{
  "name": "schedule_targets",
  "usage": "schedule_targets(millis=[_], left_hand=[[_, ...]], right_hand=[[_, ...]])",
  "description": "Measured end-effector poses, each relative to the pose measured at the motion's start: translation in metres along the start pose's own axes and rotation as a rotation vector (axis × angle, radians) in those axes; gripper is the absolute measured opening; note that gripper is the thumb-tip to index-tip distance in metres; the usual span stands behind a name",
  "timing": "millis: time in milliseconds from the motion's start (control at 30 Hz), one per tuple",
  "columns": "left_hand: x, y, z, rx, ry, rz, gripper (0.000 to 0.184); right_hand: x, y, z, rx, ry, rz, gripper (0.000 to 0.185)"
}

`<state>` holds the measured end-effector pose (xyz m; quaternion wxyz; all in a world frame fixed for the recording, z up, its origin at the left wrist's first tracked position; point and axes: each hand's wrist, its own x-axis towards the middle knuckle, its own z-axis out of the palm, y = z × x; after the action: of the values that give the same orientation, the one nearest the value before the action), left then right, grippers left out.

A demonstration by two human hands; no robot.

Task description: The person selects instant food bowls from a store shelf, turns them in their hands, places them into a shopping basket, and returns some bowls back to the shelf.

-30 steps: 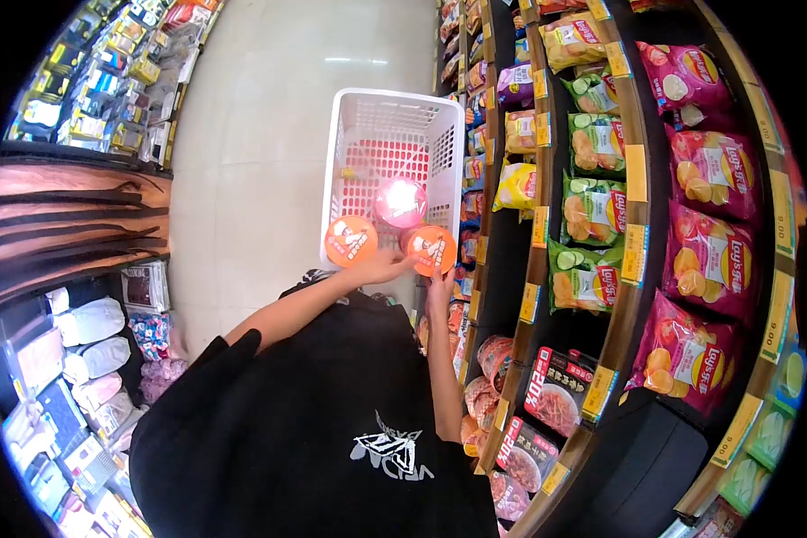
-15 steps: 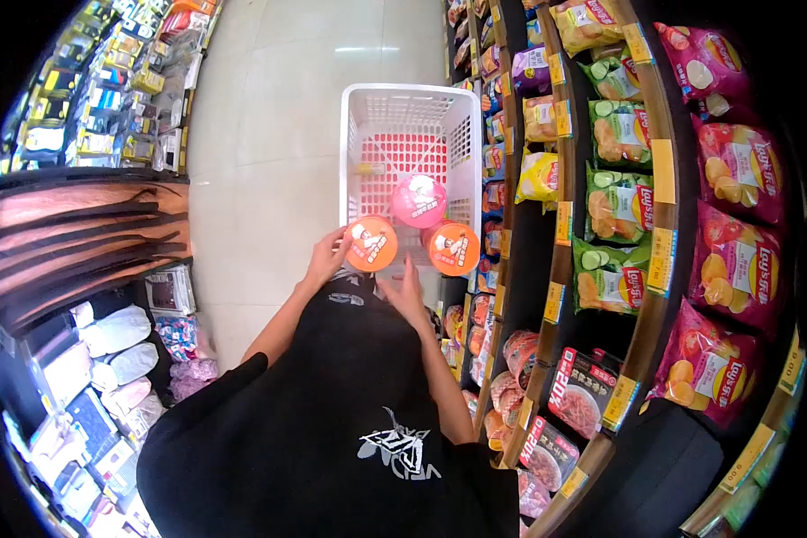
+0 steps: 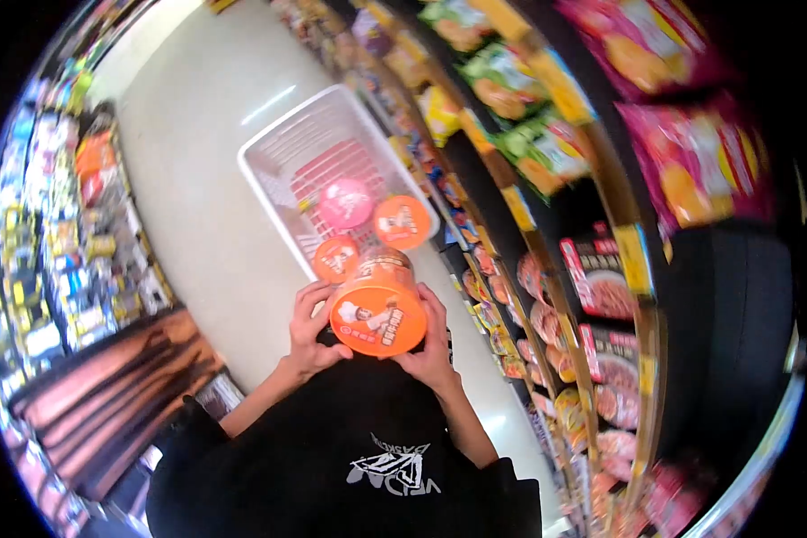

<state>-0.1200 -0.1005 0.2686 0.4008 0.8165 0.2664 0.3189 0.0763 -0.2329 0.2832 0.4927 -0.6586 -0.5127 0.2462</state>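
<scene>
Between my left hand (image 3: 308, 334) and my right hand (image 3: 432, 342) is an instant noodle tub (image 3: 379, 321), its round orange lid printed with a chef facing me. My fingers wrap its sides from left and right, and its printed wall shows beyond the lid. Past it stands a white plastic basket (image 3: 269, 193) with slotted walls. Inside sit a pink-lidded tub (image 3: 345, 203), an orange-lidded tub (image 3: 402, 222) at the right and another orange-lidded tub (image 3: 335, 259) near the front edge, partly hidden by the held one.
On the right rise shelves with chip bags (image 3: 695, 166), boxed meals (image 3: 601, 278) and several more tubs (image 3: 547, 325). Price tags line the shelf edges. A rack of packaged goods (image 3: 54, 233) stands on the left, with pale tiled floor (image 3: 184, 134) between.
An orange-lidded tub is now in both my hands, close to my chest. My left hand has left the tub at the basket's near side. The view has turned, tilting basket and shelves leftward.
</scene>
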Motion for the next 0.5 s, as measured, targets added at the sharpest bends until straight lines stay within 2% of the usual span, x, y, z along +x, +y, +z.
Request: schedule_targets(millis=[67, 100, 167, 200, 233, 300, 333, 367, 433, 500], left_hand=[[0.026, 0.029, 0.038, -0.257, 0.086, 0.131, 0.095], [0.039, 0.038, 0.052, -0.294, 0.036, 0.277, 0.107], [0.082, 0.081, 0.087, -0.410, -0.106, 0.560, 0.116], [0.099, 0.114, 0.098, -0.397, -0.258, 0.627, 0.119], [0.112, 0.137, 0.122, -0.455, -0.289, 0.704, 0.118], [0.130, 0.192, 0.153, -0.382, -0.336, 0.810, 0.111], [0.140, 0.229, 0.156, -0.267, -0.465, 0.779, 0.110], [0.146, 0.251, 0.169, -0.259, -0.430, 0.851, 0.109], [0.160, 0.291, 0.198, -0.239, -0.395, 0.921, 0.107], [0.178, 0.321, 0.225, -0.274, -0.369, 0.958, 0.105]], right_hand=[[-0.025, -0.008, -0.019, 0.113, 0.204, 0.016, 0.107], [-0.045, -0.006, -0.031, 0.183, 0.269, 0.048, 0.115], [-0.070, -0.024, -0.061, 0.359, 0.443, -0.040, 0.125], [-0.090, -0.027, -0.080, 0.170, 0.522, 0.012, 0.123], [-0.093, -0.040, -0.100, 0.078, 0.654, -0.039, 0.118], [-0.100, -0.066, -0.141, -0.131, 0.933, -0.101, 0.110], [-0.105, -0.080, -0.165, -0.323, 1.027, -0.034, 0.107], [-0.107, -0.088, -0.187, -0.321, 1.130, -0.018, 0.109], [-0.107, -0.106, -0.238, -0.326, 1.116, -0.180, 0.103], [-0.109, -0.119, -0.284, -0.469, 1.047, -0.156, 0.088]])
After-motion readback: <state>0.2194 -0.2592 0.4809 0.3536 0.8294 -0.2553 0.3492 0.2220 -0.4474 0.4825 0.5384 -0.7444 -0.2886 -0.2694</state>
